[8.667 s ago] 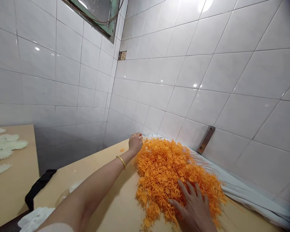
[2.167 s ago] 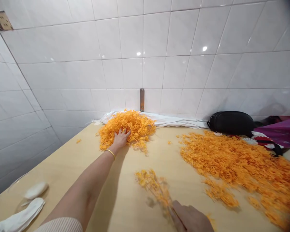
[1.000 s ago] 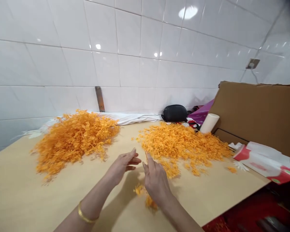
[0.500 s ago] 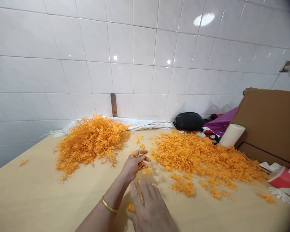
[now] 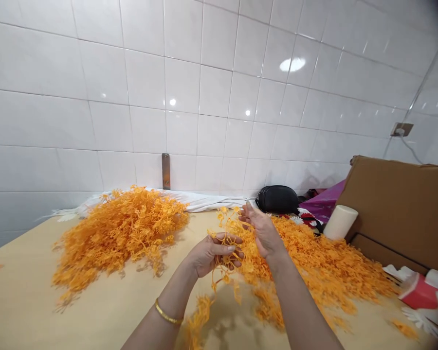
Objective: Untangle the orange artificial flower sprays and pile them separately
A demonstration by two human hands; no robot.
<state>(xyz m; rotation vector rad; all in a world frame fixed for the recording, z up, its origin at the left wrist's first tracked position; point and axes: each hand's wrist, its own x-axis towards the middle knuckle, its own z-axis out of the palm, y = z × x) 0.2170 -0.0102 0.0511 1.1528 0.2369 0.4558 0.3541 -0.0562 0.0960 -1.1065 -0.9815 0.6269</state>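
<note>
My left hand [image 5: 211, 253], with a gold bangle on its wrist, is closed around a small bunch of orange plastic sprigs [image 5: 224, 272] raised above the wooden table [image 5: 25, 306]. Just to its right, my right hand [image 5: 261, 231] pinches the upper end of the same bunch, fingers curled. One heap of orange sprigs [image 5: 120, 231] lies to the left of my hands. A wider, flatter spread of orange sprigs [image 5: 321, 267] lies behind and to the right of them.
A white tiled wall runs behind the table. White cloth [image 5: 211, 200] lies along the wall, with a black pouch [image 5: 276, 198] and purple fabric beside it. A cream cylinder [image 5: 338, 221], a brown cardboard box [image 5: 401, 204] and a red-and-white pack [image 5: 421, 291] stand at the right.
Both hands have risen off the table. My right hand came up from near the front edge to meet the sprig bunch in my left hand.
</note>
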